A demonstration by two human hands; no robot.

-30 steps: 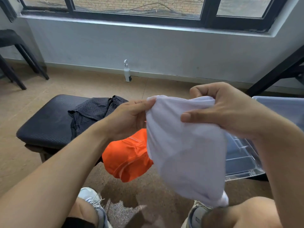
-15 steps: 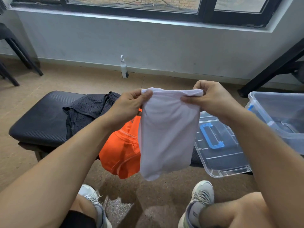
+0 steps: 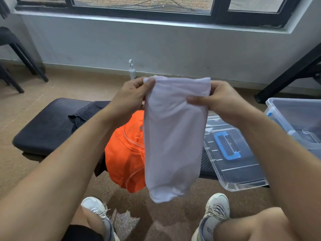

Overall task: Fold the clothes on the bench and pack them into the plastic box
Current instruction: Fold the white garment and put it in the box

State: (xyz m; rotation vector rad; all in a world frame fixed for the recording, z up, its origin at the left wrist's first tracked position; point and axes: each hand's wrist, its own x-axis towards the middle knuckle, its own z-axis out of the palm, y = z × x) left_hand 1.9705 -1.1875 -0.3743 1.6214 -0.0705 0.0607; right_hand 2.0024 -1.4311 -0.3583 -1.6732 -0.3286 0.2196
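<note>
A white garment (image 3: 173, 136), folded into a long strip, hangs in the air in front of me. My left hand (image 3: 132, 96) pinches its top left corner and my right hand (image 3: 217, 100) pinches its top right corner. Behind it an orange garment (image 3: 125, 157) droops over the front edge of the black bench (image 3: 45, 126). A dark mesh garment (image 3: 86, 113) lies crumpled on the bench, partly hidden by my left forearm. The clear plastic box (image 3: 293, 115) stands at the right, and its lid (image 3: 234, 164) with a blue handle rests on the bench's right end.
A small white bottle (image 3: 132, 70) stands on the floor by the wall. Black chair legs (image 3: 26, 63) are at the far left and a black table leg (image 3: 288, 77) slants down at the right. My two shoes (image 3: 215, 207) rest on the brown floor below the bench.
Both hands have carried the white garment up and away from me. It now hangs longer and straighter, and the box lid behind it has come into sight.
</note>
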